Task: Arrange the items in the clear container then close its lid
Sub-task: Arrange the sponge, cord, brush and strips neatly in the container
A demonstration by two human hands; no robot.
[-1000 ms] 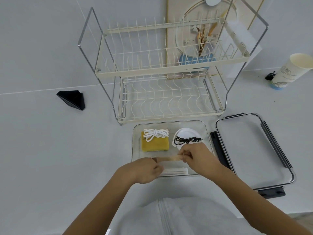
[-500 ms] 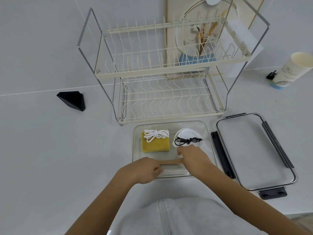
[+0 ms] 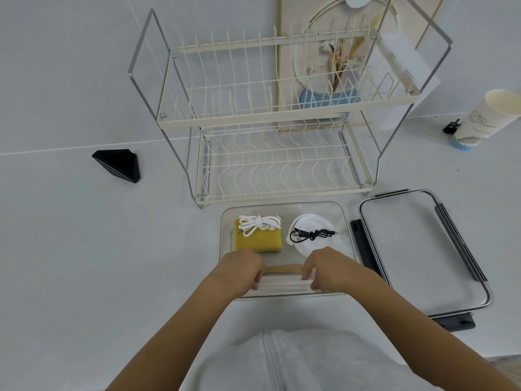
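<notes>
White countertop point(image 3: 84, 249), clear container point(image 3: 345, 221) at centre below wire dish rack point(image 3: 276, 165), lid point(image 3: 423, 249) off at its 3 o'clock, yellow sponge point(image 3: 258, 241) and white cable point(image 3: 259, 223) inside, left hand point(image 3: 239, 268) and right hand point(image 3: 324, 268) pinching folded white cloth point(image 3: 283, 286) at container's 6 o'clock edge.

Your two bare forearms rise from the bottom edge and converge at lower centre. Your left hand point(image 3: 239, 268) and right hand point(image 3: 328, 268) sit side by side, knuckles up, fingers curled downward.
</notes>
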